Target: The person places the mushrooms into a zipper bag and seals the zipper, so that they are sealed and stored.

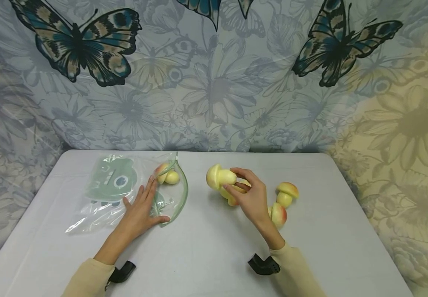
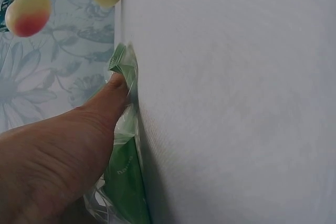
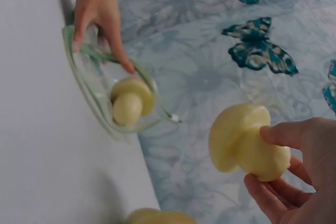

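My right hand (image 1: 254, 200) pinches a yellow toy mushroom (image 1: 218, 176) by its stem, raised above the table; the right wrist view shows this mushroom (image 3: 239, 140) between thumb and fingertips. Partly behind it, another mushroom (image 1: 232, 201) lies on the table. Fingers spread, my left hand (image 1: 137, 214) rests on a clear plastic bag (image 1: 95, 218) with a green edge, its thumb against the rim of the mouth. The mouth gapes toward the right. Just inside sits a mushroom (image 3: 128, 108), its cap partly reddish in the head view.
Two more mushrooms, one upright (image 1: 286, 194) and one tilted (image 1: 278, 215), lie right of my right hand, the nearer partly hidden by the wrist. A white cloth covers the table (image 1: 199, 255). Patterned butterfly fabric (image 1: 217, 103) hangs behind it.
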{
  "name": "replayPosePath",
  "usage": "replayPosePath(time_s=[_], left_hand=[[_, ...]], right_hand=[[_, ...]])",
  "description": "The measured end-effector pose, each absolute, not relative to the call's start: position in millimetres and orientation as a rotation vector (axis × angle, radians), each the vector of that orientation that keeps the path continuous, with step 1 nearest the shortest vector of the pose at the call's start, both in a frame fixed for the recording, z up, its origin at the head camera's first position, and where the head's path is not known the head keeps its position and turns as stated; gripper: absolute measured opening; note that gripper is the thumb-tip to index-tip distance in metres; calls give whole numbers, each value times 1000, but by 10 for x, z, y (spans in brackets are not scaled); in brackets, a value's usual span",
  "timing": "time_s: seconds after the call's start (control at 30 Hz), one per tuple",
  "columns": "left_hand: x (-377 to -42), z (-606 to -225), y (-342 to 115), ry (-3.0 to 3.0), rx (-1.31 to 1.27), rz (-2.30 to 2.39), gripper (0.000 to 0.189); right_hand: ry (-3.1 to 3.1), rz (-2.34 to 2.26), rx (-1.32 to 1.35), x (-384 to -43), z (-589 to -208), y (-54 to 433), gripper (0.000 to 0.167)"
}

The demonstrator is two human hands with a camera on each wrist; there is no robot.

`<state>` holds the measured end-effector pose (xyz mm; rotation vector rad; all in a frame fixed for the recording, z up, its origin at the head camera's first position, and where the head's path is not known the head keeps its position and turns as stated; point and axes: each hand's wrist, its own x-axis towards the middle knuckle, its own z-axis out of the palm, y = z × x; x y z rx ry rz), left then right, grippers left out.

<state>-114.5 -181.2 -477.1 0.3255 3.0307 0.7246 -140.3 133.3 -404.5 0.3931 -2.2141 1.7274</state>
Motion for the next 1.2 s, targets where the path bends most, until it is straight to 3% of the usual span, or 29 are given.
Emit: replayPosePath(time_s=[0.5,0.73,1.2], left_hand=[[-1143,-4785,-1829,3033,323,711,124],[-1140,-4782,-1829,3038,334,715,124],[-1152,-4774,-1814,3030,344,713,124]], right_hand=[[-2310,1746,453,-1276,-3831,989,39],[-2300,1767,447,-1475,-4225,921,41],[-2350,1762,432,-1614,-4427,633,38]])
